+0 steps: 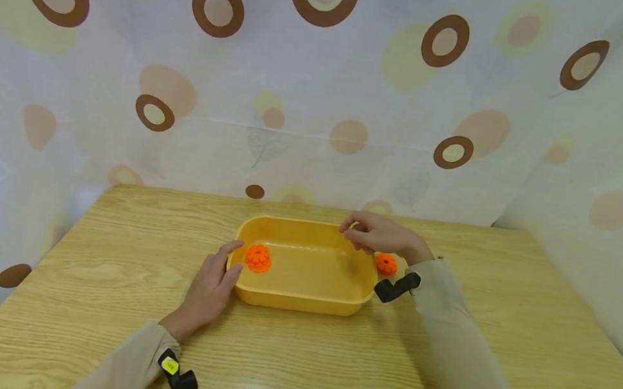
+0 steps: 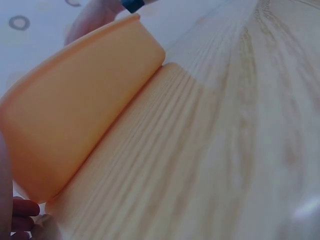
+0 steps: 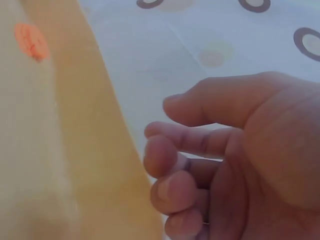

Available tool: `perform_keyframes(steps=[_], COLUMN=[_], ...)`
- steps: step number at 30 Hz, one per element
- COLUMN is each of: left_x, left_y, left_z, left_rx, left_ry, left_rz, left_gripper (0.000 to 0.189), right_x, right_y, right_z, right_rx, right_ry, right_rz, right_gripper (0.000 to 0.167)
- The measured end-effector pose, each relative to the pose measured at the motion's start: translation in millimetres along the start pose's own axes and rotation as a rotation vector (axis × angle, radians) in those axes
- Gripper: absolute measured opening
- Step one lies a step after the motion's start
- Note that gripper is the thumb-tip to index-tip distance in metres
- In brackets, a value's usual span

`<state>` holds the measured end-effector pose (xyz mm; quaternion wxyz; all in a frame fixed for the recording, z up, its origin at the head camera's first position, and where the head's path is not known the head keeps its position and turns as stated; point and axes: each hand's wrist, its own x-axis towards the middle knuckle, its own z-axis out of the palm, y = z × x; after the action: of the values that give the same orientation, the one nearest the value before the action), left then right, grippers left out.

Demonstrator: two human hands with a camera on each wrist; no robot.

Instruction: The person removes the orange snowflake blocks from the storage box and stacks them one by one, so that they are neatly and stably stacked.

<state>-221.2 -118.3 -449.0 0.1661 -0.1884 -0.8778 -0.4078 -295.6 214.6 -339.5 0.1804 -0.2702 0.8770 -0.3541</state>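
Note:
A yellow plastic basin (image 1: 298, 303) stands on the wooden table. My left hand (image 1: 209, 289) holds its left end, thumb and fingertips at the rim; in the left wrist view some curled fingers (image 2: 24, 207) show by the basin's outer corner. Inside, near that end, orange notched discs (image 1: 258, 258) overlap one another. Above the basin's far right corner is my right hand (image 1: 379, 233), its fingers loosely bent and nothing visible between them in the right wrist view. Another orange notched piece (image 1: 386, 264) lies outside the basin, on the right, partly hidden by the basin's edge.
The wooden table (image 1: 103, 273) reaches back to a white curtain (image 1: 232, 81) with brown and beige ovals, which also hangs along both sides. Black wrist cameras sit on both sleeves; the right one (image 1: 396, 287) is close to the basin's right end.

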Motion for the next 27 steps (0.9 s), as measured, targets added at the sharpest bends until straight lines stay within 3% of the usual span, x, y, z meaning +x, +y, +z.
perform_keyframes(steps=[10,27], left_x=[0.3,-0.9], left_y=[0.1,-1.1], left_z=[0.9,-0.5], left_rx=[-0.001,-0.005], left_ry=[0.011,0.017], left_rz=[0.015,0.017], left_gripper=[0.039,0.040], right_x=[17.4,57.9], right_y=[-22.3,-31.1], right_z=[1.3,27.6], right_rx=[0.059,0.019], right_ry=[-0.064,-0.069], right_rz=[-0.001,-0.144], right_gripper=[0.032,0.029])
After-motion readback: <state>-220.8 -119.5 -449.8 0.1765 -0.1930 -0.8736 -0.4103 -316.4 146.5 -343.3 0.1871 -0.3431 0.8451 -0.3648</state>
